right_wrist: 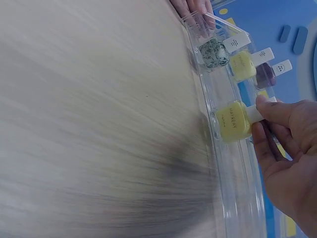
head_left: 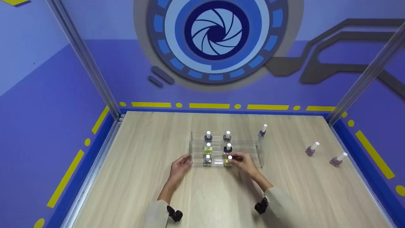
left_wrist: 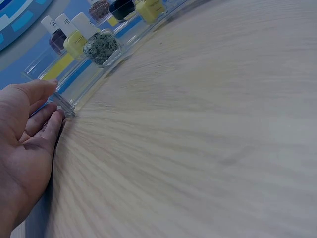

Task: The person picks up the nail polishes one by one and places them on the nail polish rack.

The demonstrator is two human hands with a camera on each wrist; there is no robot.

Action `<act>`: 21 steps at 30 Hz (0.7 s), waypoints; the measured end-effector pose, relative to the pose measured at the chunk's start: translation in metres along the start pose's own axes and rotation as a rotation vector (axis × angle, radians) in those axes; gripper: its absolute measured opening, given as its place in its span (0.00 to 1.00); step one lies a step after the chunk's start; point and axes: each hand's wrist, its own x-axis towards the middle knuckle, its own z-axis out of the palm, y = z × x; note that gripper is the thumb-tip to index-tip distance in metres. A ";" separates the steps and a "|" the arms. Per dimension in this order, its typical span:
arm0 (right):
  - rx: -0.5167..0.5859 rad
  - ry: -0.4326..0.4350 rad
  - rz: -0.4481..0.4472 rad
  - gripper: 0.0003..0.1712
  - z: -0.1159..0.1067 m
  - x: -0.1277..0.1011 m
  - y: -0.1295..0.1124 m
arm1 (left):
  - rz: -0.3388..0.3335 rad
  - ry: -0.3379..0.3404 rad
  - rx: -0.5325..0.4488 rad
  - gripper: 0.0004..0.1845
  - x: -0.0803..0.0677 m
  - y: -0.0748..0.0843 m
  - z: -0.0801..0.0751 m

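A clear tiered nail polish rack [head_left: 243, 144] stands on the table, with two columns of bottles on its three steps. My right hand [head_left: 245, 163] pinches the white cap of a yellow nail polish bottle [right_wrist: 233, 121] between thumb and fingers, at the front step. At the rack's left end, my left hand [head_left: 179, 167] grips the clear end panel [left_wrist: 63, 103], thumb on one side and fingers on the other. Left of the yellow bottle on the front step is a speckled bottle [left_wrist: 101, 48]. Behind them sit another yellow bottle [right_wrist: 242, 65], a black bottle [head_left: 227, 148] and dark bottles [head_left: 208, 137] on the upper steps.
Off the rack's back right corner stands a dark purple bottle [head_left: 263, 130]. Two mauve bottles [head_left: 310, 149] [head_left: 336, 160] stand farther right on the wooden table [head_left: 142, 142]. Blue printed walls [head_left: 120, 69] with metal corner posts [head_left: 85, 57] enclose the table's back and sides.
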 end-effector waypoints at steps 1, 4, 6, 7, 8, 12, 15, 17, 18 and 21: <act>-0.003 -0.001 -0.001 0.17 0.000 0.000 -0.001 | -0.001 0.001 -0.006 0.27 0.000 0.000 0.000; 0.008 -0.004 0.013 0.18 0.000 0.000 -0.001 | 0.005 0.000 -0.013 0.27 0.000 0.000 0.000; 0.022 0.003 0.026 0.18 -0.001 -0.001 -0.006 | 0.009 -0.001 -0.006 0.27 -0.001 -0.001 0.000; 0.029 0.006 0.030 0.18 -0.002 -0.002 -0.007 | 0.008 -0.001 -0.011 0.27 -0.001 -0.001 0.000; 0.040 0.009 0.039 0.19 -0.003 -0.002 -0.008 | 0.010 -0.003 -0.013 0.27 -0.001 0.000 0.000; 0.048 0.012 0.027 0.19 -0.011 -0.003 -0.011 | 0.005 -0.011 -0.032 0.27 -0.001 0.000 0.001; 0.018 0.020 0.003 0.18 -0.022 -0.006 -0.015 | -0.007 -0.008 -0.032 0.27 0.000 0.000 0.002; 0.000 0.046 0.009 0.16 -0.031 -0.009 -0.018 | -0.012 -0.002 -0.032 0.27 0.000 0.000 0.002; -0.006 0.067 0.020 0.16 -0.037 -0.011 -0.019 | -0.009 0.003 -0.027 0.26 -0.001 0.000 0.003; -0.015 0.136 0.065 0.14 -0.055 -0.018 -0.019 | -0.008 0.006 -0.041 0.26 -0.001 0.000 0.003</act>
